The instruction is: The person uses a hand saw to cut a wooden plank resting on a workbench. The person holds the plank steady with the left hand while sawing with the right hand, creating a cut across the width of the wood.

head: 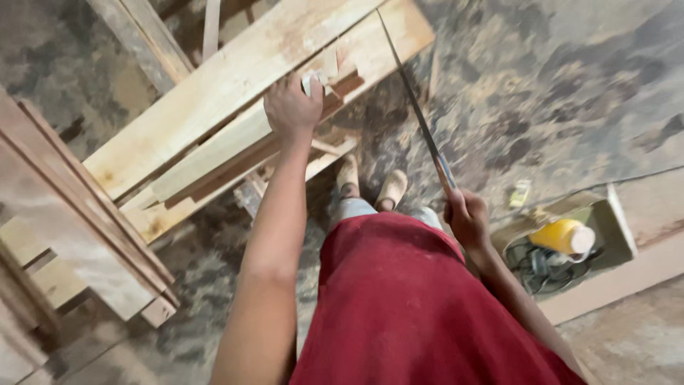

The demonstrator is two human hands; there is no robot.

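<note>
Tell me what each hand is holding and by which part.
Right hand grips a long thin blade at its lower end. Left hand rests on the planks, fingers on a small pale piece.

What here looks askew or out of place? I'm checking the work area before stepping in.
The planks under the left hand lie unevenly stacked, with offcuts poking out beneath. In the wooden tray at right, a yellow container lies tipped on its side over tangled cord. The right hand holds a saw.
</note>
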